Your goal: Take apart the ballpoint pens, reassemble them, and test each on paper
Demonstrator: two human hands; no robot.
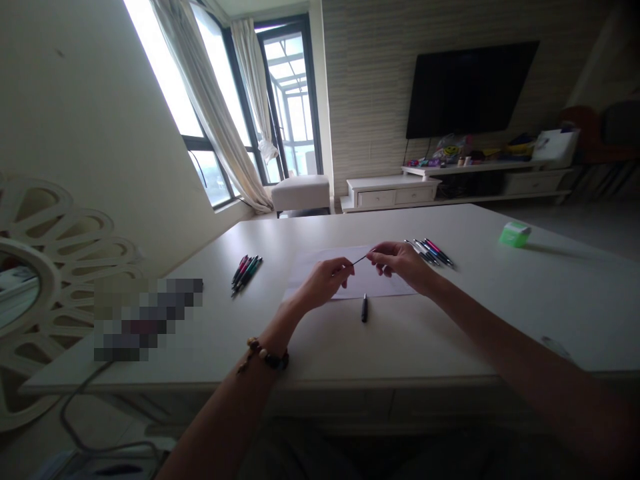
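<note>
Between my two hands runs a thin dark pen refill [361, 259], held over a sheet of white paper [306, 264]. My left hand [324, 280] pinches its near-left end. Thumb and fingertips of my right hand [400, 261] close on the other end. Just below the paper's near edge lies a black pen body [365, 309], its pointed tip toward the paper. A bunch of pens [246, 273] in dark, red and green colours rests left of the paper. Another group of pens [436, 252], with blue, red and black ones, lies beyond my right forearm.
The white table [310, 353] spreads out before me. A bright green box [515, 234] stands at its right side. On the left lies a blurred-out object [150, 320] with a cable [75, 407] hanging off the edge. A small clear item [556, 347] sits near the right front.
</note>
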